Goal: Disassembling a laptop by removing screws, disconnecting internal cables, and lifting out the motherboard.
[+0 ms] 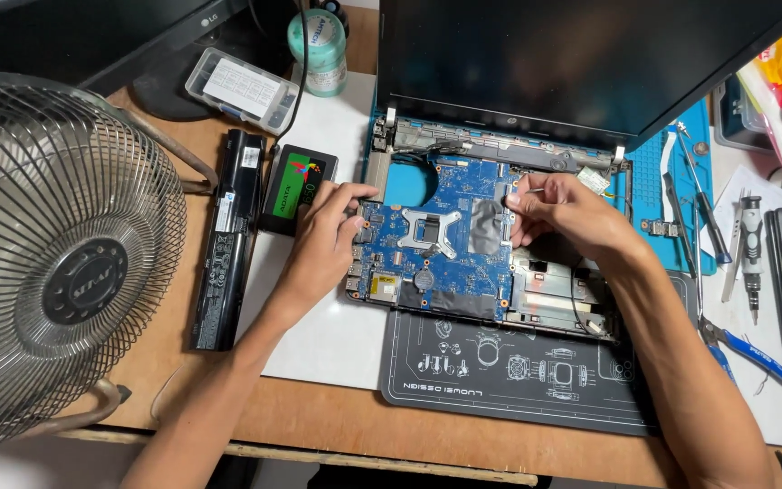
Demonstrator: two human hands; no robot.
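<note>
A blue laptop motherboard (441, 249) lies in an opened laptop base (554, 303) with the dark screen (581, 54) tilted up behind it. My left hand (323, 240) grips the board's left edge with fingers and thumb. On the other side, my right hand (567, 213) pinches the right edge near the top. A silver bracket sits at the board's centre.
A metal fan (52, 254) fills the left. A long black battery (228, 240) and a black solid-state drive (296, 186) lie left of the laptop. Screwdrivers (750, 254) and pliers (748, 349) rest at the right. A dark work mat (509, 371) lies in front.
</note>
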